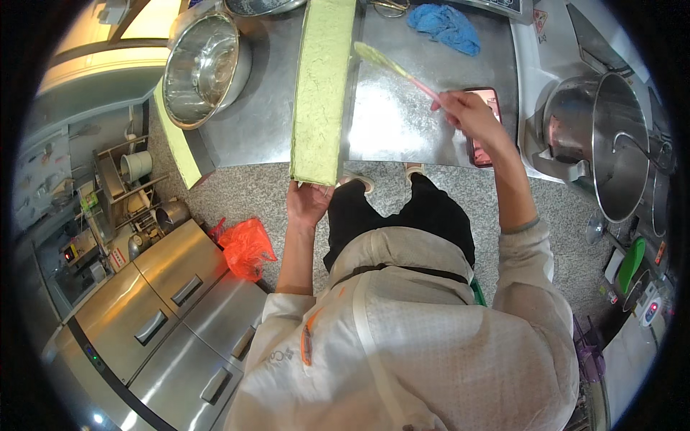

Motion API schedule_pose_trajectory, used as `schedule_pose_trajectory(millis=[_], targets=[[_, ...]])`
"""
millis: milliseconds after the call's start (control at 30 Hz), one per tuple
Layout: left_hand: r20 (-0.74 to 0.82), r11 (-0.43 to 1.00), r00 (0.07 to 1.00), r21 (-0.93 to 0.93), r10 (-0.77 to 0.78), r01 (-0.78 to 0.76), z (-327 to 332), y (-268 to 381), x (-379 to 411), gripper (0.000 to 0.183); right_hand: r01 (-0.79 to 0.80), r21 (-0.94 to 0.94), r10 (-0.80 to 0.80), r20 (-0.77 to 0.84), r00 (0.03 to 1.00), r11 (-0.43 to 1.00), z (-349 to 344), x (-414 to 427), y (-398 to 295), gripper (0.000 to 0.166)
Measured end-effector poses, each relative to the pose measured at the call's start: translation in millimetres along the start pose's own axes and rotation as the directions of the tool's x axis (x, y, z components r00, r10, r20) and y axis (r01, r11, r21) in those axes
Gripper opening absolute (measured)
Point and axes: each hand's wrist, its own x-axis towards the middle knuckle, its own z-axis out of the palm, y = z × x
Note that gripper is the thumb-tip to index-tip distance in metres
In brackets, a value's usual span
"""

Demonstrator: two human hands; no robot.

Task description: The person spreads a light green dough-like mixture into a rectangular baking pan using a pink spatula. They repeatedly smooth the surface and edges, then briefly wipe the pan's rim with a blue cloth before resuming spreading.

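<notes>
A long slab coated in pale green cream (321,91) lies on a narrow board or tray, running away from me and jutting past the front edge of the steel table (259,108). My left hand (310,203) is under its near end, palm up, supporting it from below. In my right hand (462,110) is a spatula with a pink handle (424,89); its blade (374,55) is smeared with green cream and points up and left, above the table to the right of the slab.
A steel mixing bowl (202,70) stands at the left, beside another green-coated slab (177,137). A phone (488,129) lies under my right wrist, and a blue cloth (445,28) farther back. A big steel mixer bowl (620,145) is at the right. An orange-red plastic bag (248,248) is lower left.
</notes>
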Motion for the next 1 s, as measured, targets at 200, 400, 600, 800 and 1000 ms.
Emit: schedule_pose_trajectory(millis=[200,400,600,800,1000], targets=[[0.011,1.000,1.000,0.024,0.007,-0.007,-0.2,0.9,-0.8,0.054,0.035,-0.096,-0.030,0.054,0.998,0.995,-2.7,11.1,-11.0,0.032],[-0.016,1.000,1.000,-0.016,0.001,-0.001,-2.0,0.1,0.2,0.055,0.054,-0.314,-0.025,0.096,0.995,0.948,13.8,-33.3,-14.3,0.023],[-0.020,1.000,1.000,-0.028,0.010,-0.010,2.3,-2.2,-3.0,0.054,0.045,-0.378,0.074,0.294,0.953,0.925,37.9,-88.1,1.8,0.027],[-0.029,1.000,1.000,-0.029,0.002,-0.003,8.6,0.5,-7.0,0.052,0.017,-0.078,0.000,0.215,0.977,0.997,27.3,-70.3,-11.2,0.033],[-0.002,0.999,1.000,-0.042,-0.007,0.007,-3.7,3.5,-0.7,0.054,0.004,-0.052,0.005,0.176,0.984,0.999,53.0,-63.2,-14.4,0.034]])
